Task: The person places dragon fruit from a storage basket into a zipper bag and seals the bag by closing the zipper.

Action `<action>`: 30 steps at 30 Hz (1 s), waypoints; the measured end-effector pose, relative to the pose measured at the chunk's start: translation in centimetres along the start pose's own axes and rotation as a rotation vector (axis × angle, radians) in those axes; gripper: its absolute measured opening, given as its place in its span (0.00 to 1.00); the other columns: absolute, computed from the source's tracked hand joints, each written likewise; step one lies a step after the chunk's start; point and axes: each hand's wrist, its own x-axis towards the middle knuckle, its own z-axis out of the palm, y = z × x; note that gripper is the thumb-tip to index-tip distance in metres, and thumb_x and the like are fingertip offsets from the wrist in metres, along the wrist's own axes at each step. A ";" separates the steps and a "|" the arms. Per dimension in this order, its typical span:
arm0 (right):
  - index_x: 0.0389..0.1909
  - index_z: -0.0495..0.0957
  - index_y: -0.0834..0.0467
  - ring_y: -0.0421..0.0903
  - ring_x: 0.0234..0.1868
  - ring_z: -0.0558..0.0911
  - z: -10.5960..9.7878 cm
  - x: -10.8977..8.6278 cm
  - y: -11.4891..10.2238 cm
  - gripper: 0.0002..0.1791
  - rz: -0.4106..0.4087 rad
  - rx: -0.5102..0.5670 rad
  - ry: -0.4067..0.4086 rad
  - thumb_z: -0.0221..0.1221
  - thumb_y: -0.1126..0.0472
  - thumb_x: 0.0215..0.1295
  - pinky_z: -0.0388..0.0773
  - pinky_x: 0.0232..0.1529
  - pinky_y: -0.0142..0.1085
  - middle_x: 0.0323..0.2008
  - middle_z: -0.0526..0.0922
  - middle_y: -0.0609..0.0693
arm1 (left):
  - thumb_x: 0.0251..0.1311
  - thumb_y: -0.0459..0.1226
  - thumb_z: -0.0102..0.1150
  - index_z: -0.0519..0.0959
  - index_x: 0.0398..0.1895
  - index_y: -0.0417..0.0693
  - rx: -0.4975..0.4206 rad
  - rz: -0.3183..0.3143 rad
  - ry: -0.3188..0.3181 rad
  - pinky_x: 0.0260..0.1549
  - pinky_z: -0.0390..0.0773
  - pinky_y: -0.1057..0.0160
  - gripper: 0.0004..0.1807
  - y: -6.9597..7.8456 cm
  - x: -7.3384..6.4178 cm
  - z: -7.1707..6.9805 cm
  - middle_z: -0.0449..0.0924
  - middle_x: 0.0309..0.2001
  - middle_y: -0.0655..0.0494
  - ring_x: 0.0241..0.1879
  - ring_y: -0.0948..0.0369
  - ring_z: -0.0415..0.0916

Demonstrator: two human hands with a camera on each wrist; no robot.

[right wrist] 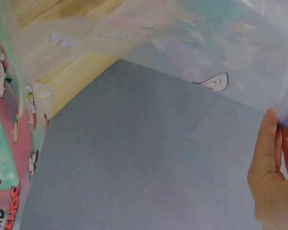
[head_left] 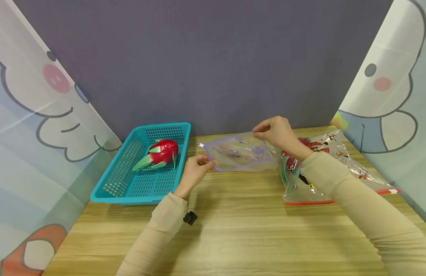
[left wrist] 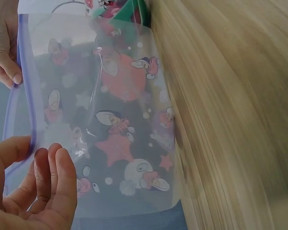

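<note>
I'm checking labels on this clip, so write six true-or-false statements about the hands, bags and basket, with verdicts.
1. The left hand and right hand both hold the purple-edged bag. True.
2. The turquoise basket stands to the right of both hands. False: the turquoise basket stands to their left.
3. A red-and-green object lies inside that basket. True.
4. The red-edged bag lies in the basket. False: the red-edged bag lies on the wooden table.
5. The purple-edged bag is opaque. False: it is see-through.
6. Both bags carry printed figures. True.
</note>
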 end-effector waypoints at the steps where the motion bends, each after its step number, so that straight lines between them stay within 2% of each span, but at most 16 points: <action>1: 0.36 0.84 0.57 0.48 0.34 0.82 0.1 0.0 0.0 0.08 -0.002 -0.003 -0.005 0.62 0.59 0.58 0.78 0.35 0.41 0.35 0.85 0.55 | 0.55 0.37 0.61 0.81 0.33 0.41 -0.003 0.001 -0.008 0.30 0.80 0.62 0.08 0.0 0.0 0.0 0.81 0.30 0.48 0.32 0.49 0.81; 4: 0.37 0.84 0.57 0.48 0.34 0.82 0.3 0.0 0.1 0.09 -0.012 -0.014 -0.018 0.61 0.58 0.58 0.78 0.35 0.41 0.35 0.85 0.55 | 0.57 0.39 0.60 0.81 0.31 0.41 -0.005 0.006 -0.037 0.31 0.80 0.63 0.09 0.0 -0.1 0.1 0.81 0.30 0.49 0.31 0.51 0.81; 8: 0.37 0.84 0.57 0.47 0.33 0.82 0.7 -0.1 0.3 0.10 -0.021 -0.029 -0.022 0.61 0.57 0.59 0.77 0.33 0.40 0.35 0.85 0.54 | 0.58 0.42 0.59 0.80 0.29 0.42 0.009 0.019 -0.069 0.32 0.80 0.64 0.11 0.0 -0.3 0.0 0.82 0.30 0.48 0.28 0.59 0.80; 11: 0.37 0.84 0.57 0.47 0.31 0.82 1.0 -0.2 0.3 0.09 -0.032 -0.037 -0.012 0.61 0.58 0.58 0.76 0.31 0.38 0.34 0.85 0.54 | 0.58 0.44 0.58 0.80 0.31 0.44 0.029 0.027 -0.088 0.32 0.80 0.63 0.12 0.0 -0.4 -0.2 0.82 0.30 0.47 0.29 0.58 0.79; 16: 0.35 0.85 0.57 0.47 0.30 0.81 1.2 -0.2 0.5 0.08 -0.047 -0.050 0.004 0.62 0.58 0.57 0.75 0.29 0.37 0.33 0.86 0.54 | 0.58 0.46 0.58 0.81 0.38 0.49 0.153 0.039 -0.143 0.32 0.77 0.63 0.12 0.0 -1.1 -0.8 0.82 0.34 0.54 0.34 0.59 0.78; 20: 0.34 0.85 0.57 0.47 0.31 0.82 1.4 -0.1 0.4 0.08 -0.052 -0.048 -0.006 0.62 0.58 0.57 0.76 0.30 0.38 0.33 0.86 0.54 | 0.57 0.41 0.59 0.81 0.41 0.49 0.248 0.065 -0.159 0.34 0.77 0.62 0.11 0.0 -2.1 -1.7 0.83 0.35 0.57 0.36 0.61 0.78; 26: 0.35 0.84 0.55 0.49 0.33 0.82 1.4 -0.3 0.4 0.08 -0.042 -0.035 -0.038 0.62 0.56 0.58 0.76 0.31 0.38 0.34 0.85 0.54 | 0.57 0.38 0.59 0.80 0.41 0.48 0.285 0.094 -0.188 0.40 0.78 0.62 0.10 0.1 -3.9 -3.5 0.82 0.36 0.57 0.38 0.62 0.78; 30: 0.35 0.84 0.56 0.49 0.33 0.82 1.4 -0.5 0.6 0.09 -0.036 -0.041 -0.035 0.62 0.56 0.58 0.76 0.30 0.38 0.35 0.85 0.54 | 0.57 0.39 0.59 0.79 0.43 0.48 0.310 0.161 -0.188 0.42 0.78 0.61 0.10 0.4 -4.9 -5.2 0.82 0.39 0.57 0.39 0.62 0.78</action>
